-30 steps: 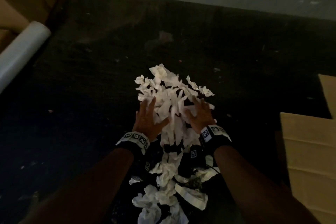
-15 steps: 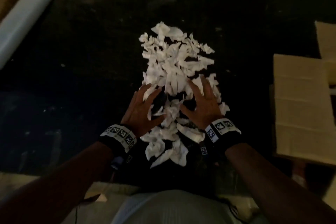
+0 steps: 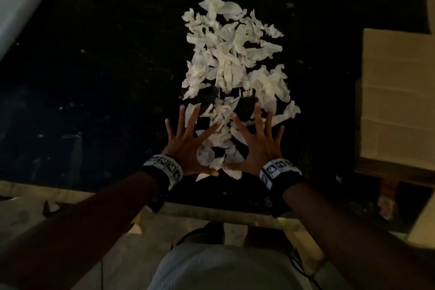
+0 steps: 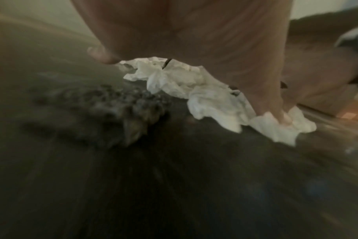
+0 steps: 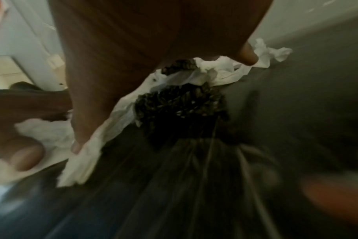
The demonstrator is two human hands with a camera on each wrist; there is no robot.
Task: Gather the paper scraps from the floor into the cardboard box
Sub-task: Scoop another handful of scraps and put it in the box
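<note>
A heap of crumpled white paper scraps [image 3: 231,63] lies on the dark floor [image 3: 94,77] in the head view. My left hand [image 3: 188,139] and right hand [image 3: 256,141] lie side by side, fingers spread flat, on the near end of the heap. The left wrist view has the scraps [image 4: 196,90] under my fingers, the thumb pressing one piece. In the right wrist view the scraps [image 5: 221,71] sit under my palm with a dark lumpy clump [image 5: 180,103] among them. The cardboard box [image 3: 395,99] stands to the right of the heap.
A pale roll [image 3: 26,0] lies at the far left. A light strip of floor [image 3: 58,200] runs across in front of my body. Small light specks dot the dark floor around the heap.
Both hands slid back toward my body along the heap and their fingers spread wider. The view tilted down, so the heap and box sit higher in frame.
</note>
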